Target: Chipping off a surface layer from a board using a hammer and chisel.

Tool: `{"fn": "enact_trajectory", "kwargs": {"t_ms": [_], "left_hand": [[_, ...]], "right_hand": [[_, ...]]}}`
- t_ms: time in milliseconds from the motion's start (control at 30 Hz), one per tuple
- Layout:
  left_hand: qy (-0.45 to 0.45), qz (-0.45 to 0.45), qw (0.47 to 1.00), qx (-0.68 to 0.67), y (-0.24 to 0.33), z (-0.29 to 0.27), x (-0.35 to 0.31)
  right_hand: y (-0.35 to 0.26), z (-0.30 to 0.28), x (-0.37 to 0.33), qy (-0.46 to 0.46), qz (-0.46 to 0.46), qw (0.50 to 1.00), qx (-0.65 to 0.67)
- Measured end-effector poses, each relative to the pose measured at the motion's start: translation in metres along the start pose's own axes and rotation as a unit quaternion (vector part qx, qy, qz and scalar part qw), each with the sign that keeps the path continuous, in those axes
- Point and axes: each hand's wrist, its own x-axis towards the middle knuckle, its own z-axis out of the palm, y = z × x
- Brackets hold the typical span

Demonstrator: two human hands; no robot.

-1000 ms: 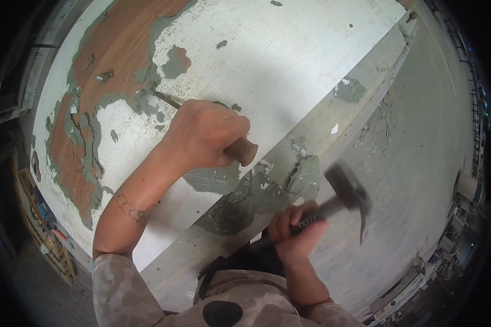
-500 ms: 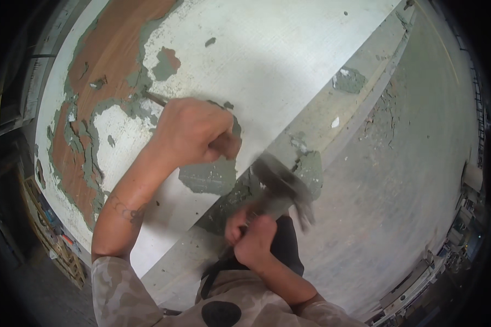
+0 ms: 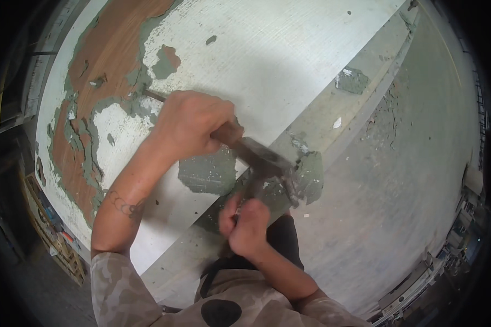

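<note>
My left hand [image 3: 188, 125] is closed round a chisel [image 3: 227, 132]. Its narrow blade reaches the torn edge of a green-grey layer, where a white panel [image 3: 267, 60] gives way to bare reddish-brown material [image 3: 114, 49]. The butt of the chisel sticks out of my fist on the right. In my right hand [image 3: 248, 223] is a hammer [image 3: 264, 161], slightly blurred, its head up against the chisel's butt. Whether the two touch is hard to make out. A broken green-grey flake [image 3: 207, 173] lies on the panel just below my left hand.
Beyond the panel's right edge runs a grey ledge [image 3: 316, 117] with more flakes [image 3: 352, 80] on it. Crumbs lie on the grey floor [image 3: 387, 180]. Wooden pallet-like slats [image 3: 52, 240] stand at the lower left, and cluttered shelving [image 3: 447, 267] at the lower right.
The hammer head has swung up and left, from below the chisel to its butt. My left hand and the chisel blade have hardly moved.
</note>
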Motion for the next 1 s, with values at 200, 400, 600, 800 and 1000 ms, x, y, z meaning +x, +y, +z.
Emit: {"fn": "enact_trajectory", "kwargs": {"t_ms": [200, 400, 600, 800, 1000], "left_hand": [[0.017, 0.013, 1.0, -0.004, 0.0, 0.002, -0.002], [0.021, 0.029, 0.999, -0.004, -0.006, 0.004, 0.001], [0.034, -0.046, 0.995, 0.076, -0.055, -0.04, -0.039], [-0.032, 0.093, 0.994, 0.037, 0.003, -0.015, -0.067], [0.015, 0.128, 0.992, 0.012, 0.014, -0.001, -0.056]], "right_hand": [[-0.009, 0.001, -0.004, -0.025, -0.106, 0.925, 0.365], [0.003, -0.005, 0.003, 0.005, -0.071, 0.908, 0.412], [-0.002, -0.002, 0.002, -0.027, 0.012, 0.978, 0.204], [-0.031, -0.009, 0.001, -0.01, -0.004, 0.986, 0.165], [-0.033, -0.02, -0.001, 0.015, -0.001, 0.992, 0.122]]}}
